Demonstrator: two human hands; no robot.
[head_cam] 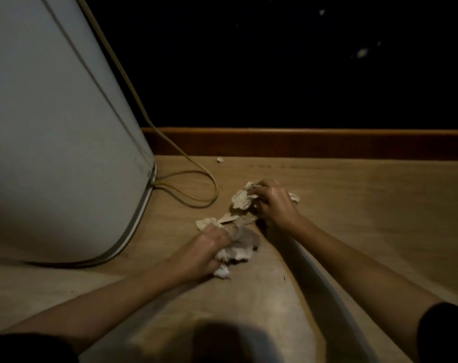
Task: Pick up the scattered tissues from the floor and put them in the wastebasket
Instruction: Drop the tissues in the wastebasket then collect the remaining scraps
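Crumpled white tissues lie in a loose pile on the wooden floor (353,218). My left hand (205,248) is closed on a wad of tissues (237,251) at the near end of the pile. My right hand (273,201) grips another crumpled tissue (242,199) at the far end, and a bit of it shows past the hand on the right. Between the hands lie flat tissue pieces (229,218). A small tissue scrap (219,159) sits alone by the baseboard. No wastebasket is in view.
A large white appliance (60,127) stands at the left, close to my left hand. Its yellowish cable (196,179) loops over the floor beside the tissues. A brown baseboard (301,142) runs along the dark wall behind.
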